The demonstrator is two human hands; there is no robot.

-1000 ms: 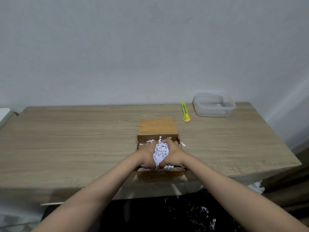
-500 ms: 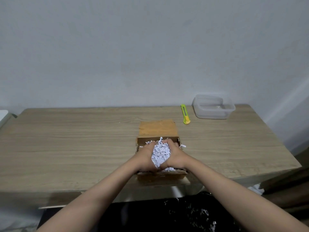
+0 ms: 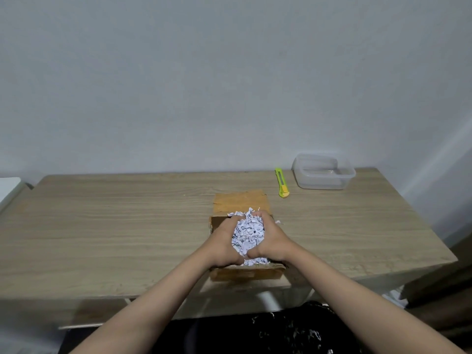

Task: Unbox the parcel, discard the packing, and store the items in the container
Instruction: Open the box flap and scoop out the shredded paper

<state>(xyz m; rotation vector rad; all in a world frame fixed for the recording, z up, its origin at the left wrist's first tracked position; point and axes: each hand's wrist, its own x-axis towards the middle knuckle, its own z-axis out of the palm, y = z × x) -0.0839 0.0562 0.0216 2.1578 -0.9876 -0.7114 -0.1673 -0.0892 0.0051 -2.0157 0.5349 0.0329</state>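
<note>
Head view: left hand (image 3: 224,245) and right hand (image 3: 272,241) cupping shredded paper (image 3: 247,233) over open box (image 3: 245,273) at table edge (image 3: 102,290).

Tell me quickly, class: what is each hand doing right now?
Left hand: closed around the shredded paper, cupping its left side above the cardboard box.
Right hand: closed on the same clump, cupping its right side.
</note>
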